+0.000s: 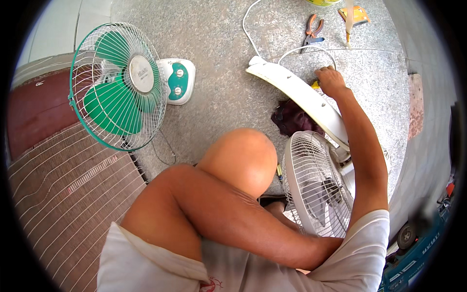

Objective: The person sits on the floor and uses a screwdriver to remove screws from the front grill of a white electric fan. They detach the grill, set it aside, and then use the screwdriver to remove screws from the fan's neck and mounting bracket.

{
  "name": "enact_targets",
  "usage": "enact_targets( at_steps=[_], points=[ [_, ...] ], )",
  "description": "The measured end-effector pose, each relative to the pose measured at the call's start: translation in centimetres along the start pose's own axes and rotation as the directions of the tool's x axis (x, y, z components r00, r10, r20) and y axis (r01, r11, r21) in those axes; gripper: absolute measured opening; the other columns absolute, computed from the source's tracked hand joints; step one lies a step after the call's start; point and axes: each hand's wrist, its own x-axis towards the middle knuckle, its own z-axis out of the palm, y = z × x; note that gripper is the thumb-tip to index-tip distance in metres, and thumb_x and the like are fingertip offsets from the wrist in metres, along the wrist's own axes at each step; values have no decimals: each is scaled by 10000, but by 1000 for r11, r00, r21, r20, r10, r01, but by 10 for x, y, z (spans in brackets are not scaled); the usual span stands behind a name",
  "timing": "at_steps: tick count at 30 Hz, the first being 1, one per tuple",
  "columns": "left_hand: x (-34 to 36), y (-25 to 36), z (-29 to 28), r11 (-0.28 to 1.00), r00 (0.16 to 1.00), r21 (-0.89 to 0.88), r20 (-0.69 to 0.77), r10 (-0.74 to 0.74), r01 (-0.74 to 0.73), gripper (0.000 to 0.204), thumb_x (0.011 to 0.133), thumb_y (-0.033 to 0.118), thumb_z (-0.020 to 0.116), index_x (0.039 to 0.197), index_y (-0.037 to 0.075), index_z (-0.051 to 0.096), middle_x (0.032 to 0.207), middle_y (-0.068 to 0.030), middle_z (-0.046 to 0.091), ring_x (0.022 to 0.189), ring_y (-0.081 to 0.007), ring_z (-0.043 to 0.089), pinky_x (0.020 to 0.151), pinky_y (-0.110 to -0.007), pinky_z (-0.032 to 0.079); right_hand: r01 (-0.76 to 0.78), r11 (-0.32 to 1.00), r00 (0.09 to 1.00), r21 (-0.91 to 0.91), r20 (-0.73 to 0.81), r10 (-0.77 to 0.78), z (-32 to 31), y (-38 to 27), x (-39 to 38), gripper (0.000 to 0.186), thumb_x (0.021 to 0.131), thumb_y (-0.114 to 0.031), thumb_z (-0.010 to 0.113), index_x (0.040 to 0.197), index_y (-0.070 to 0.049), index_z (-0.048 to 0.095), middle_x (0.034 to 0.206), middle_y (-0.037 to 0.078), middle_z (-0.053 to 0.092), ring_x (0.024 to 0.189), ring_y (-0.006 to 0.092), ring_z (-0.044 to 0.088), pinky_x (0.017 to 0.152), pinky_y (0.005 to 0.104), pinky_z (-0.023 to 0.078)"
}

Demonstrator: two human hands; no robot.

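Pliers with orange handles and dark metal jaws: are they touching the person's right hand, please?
Apart. The head view shows grey speckled floor between the orange-handled pliers and the right hand, with a thin white cable loop crossing that gap.

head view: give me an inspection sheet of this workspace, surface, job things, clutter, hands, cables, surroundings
Surface: grey speckled floor, with a seam across it.
Job's things: long white part, curved in this view; white caged fan beside its near end.
Clutter: orange-handled pliers, yellow-orange packet, dark cloth.
Hands: right hand curled at the white cable; its grip is unclear. Left hand hidden behind the right arm.
Cables: white cable arcs to the right hand; second white cable runs toward the top edge; thin dark cable near the green-bladed fan.
Surroundings: green-bladed fan and brown striped mat, both on the left.
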Motion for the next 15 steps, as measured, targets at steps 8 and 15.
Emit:
enact_targets(
  at_steps=[8,15],
  points=[
    [43,-74,-43,646,960,-754,80,270,-119,408,1005,205,342,1345,24,473,1420,-74,488,1284,-152,436,1109,-258,272,-19,998,994,-67,108,26,-3,4,12,208,807,-45,627,1007,-76,673,1088,146,628,1062,306,599,902,380,499],
    [26,-67,19,847,897,-376,-378,229,-375,395,1007,190,351,1344,35,484,1408,-80,497,1317,-151,403,1108,-266,281,58,996,995,-74,82,-52,-9,22,-6,134,754,-110,673,853,-27,708,923,177,685,915,312,671,808,393,533]
  ],
)
